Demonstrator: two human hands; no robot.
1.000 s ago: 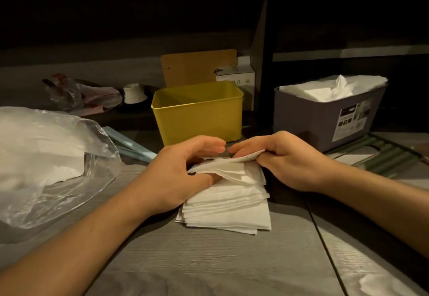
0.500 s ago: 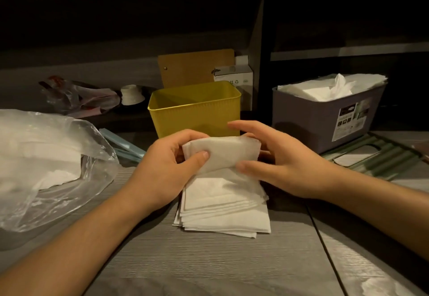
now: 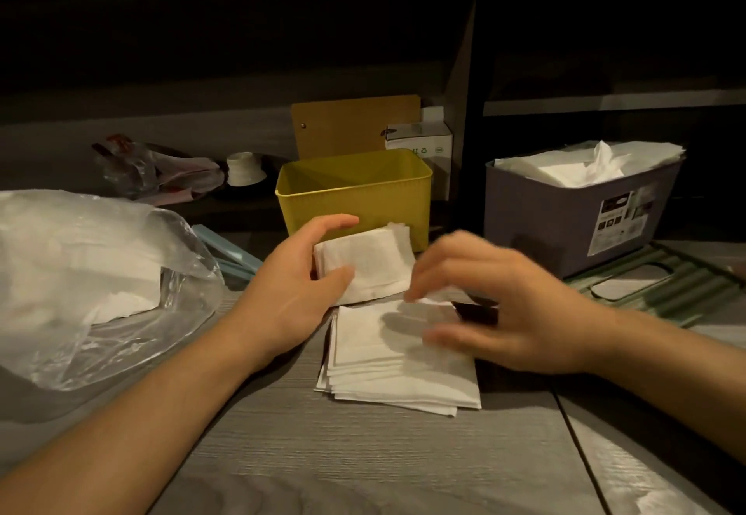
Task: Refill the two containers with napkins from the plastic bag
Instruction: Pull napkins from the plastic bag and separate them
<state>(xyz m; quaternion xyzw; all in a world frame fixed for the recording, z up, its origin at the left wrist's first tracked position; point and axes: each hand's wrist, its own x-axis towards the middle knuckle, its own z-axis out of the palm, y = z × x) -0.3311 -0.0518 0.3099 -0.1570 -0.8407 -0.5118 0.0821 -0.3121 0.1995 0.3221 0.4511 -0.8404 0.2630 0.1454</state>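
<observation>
White paper napkins sit in a loose stack (image 3: 399,365) on the grey wooden table (image 3: 363,454), centre of frame. The left hand (image 3: 298,292) pinches a folded wad of napkins (image 3: 365,264) between thumb and fingers, holding it just in front of the yellow container (image 3: 355,191). The right hand (image 3: 504,304), blurred, hovers over the stack with fingers curled; whether it has caught the top sheet I cannot tell. Grey container (image 3: 573,212), right of frame, already heaped with napkins above its rim. The yellow one looks empty from here, so roughly half the job seems left. Plastic bag (image 3: 93,272), left of frame, lies open with more napkins inside.
</observation>
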